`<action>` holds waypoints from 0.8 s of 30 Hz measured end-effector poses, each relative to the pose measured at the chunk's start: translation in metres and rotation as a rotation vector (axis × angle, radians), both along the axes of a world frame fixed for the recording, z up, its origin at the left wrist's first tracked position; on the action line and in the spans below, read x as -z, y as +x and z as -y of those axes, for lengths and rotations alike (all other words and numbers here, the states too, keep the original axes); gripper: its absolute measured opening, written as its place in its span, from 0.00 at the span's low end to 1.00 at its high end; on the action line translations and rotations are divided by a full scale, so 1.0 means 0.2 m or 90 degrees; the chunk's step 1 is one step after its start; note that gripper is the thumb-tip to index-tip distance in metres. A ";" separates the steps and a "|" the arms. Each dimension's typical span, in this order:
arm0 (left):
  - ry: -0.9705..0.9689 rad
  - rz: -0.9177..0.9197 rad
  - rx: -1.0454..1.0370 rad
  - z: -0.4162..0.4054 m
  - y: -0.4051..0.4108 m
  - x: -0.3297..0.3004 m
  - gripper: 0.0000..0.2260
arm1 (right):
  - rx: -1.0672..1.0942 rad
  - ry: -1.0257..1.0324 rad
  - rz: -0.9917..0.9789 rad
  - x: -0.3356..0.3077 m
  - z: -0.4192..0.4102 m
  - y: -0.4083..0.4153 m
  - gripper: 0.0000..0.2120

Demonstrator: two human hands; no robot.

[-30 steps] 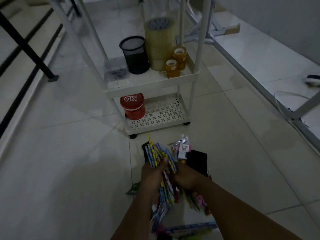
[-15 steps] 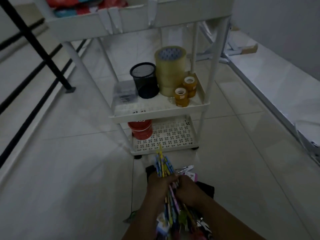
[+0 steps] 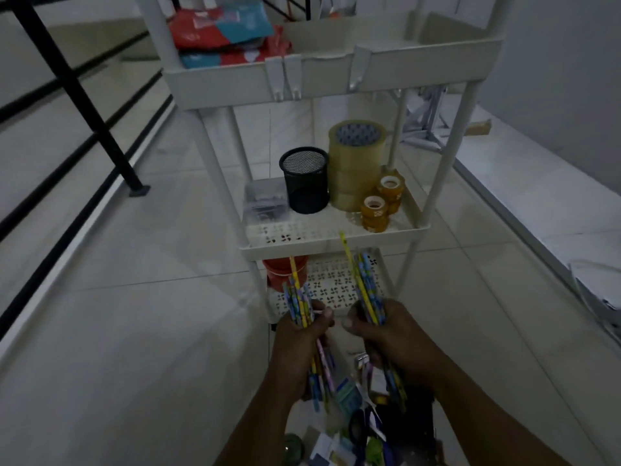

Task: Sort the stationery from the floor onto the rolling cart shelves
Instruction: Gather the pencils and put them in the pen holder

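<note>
Pencils: I have two bundles of patterned pencils, one bundle in each hand, held up in front of the rolling cart [image 3: 336,250], tips pointing toward it.
Left grip: my left hand [image 3: 299,344] is curled round the left bundle [image 3: 300,306], thumb across the front, clamping it near the middle.
Right grip: my right hand [image 3: 386,334] is wrapped round the right bundle [image 3: 364,284]; one yellow pencil sticks out well past the rest.
Remaining stationery: a loose pile [image 3: 363,428] lies on the floor [image 3: 134,331] under my forearms; I make out scissors and small packets, the rest is too dark to tell.
Cart contents: the middle shelf carries a black mesh cup [image 3: 305,179], a stack of wide tape rolls [image 3: 356,163], small tape rolls [image 3: 381,206] and a clear box [image 3: 265,203]; a red tub [image 3: 282,270] stands on the bottom shelf, and red and blue packs [image 3: 221,31] lie on the top one.
Handling: I judge the pencils light, stiff and smooth, so a slack hold would let single ones slide out; a firm wrap at mid-length should keep each bundle together.
Likely destination: the mesh cup looks the natural holder, entered from above, tips down.
Risk: the protruding yellow pencil could catch the cup's rim.
</note>
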State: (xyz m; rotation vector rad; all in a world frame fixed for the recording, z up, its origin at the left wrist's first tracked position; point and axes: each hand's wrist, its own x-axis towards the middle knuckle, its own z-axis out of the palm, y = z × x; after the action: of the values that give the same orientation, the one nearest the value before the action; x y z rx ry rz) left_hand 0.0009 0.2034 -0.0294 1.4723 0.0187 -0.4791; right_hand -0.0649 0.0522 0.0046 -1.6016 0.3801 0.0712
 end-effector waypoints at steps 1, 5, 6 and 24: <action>-0.008 0.018 -0.001 0.00 0.01 -0.02 0.06 | -0.007 -0.002 0.037 -0.08 0.00 0.04 0.16; -0.080 0.074 0.004 0.04 0.07 -0.14 0.07 | 0.024 0.022 0.159 -0.39 -0.04 0.27 0.17; -0.090 0.081 0.004 0.05 0.09 -0.16 0.07 | 0.035 0.022 0.171 -0.45 -0.04 0.34 0.16; -0.081 0.059 0.046 -0.05 0.13 -0.08 0.05 | 0.163 0.007 0.210 -0.77 0.00 1.12 0.11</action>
State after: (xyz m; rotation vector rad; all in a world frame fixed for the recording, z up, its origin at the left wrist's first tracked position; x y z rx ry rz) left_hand 0.0275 0.2126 -0.0143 1.3713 -0.1369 -0.4627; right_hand 0.1581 0.0530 0.1584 -1.5091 0.3230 -0.3806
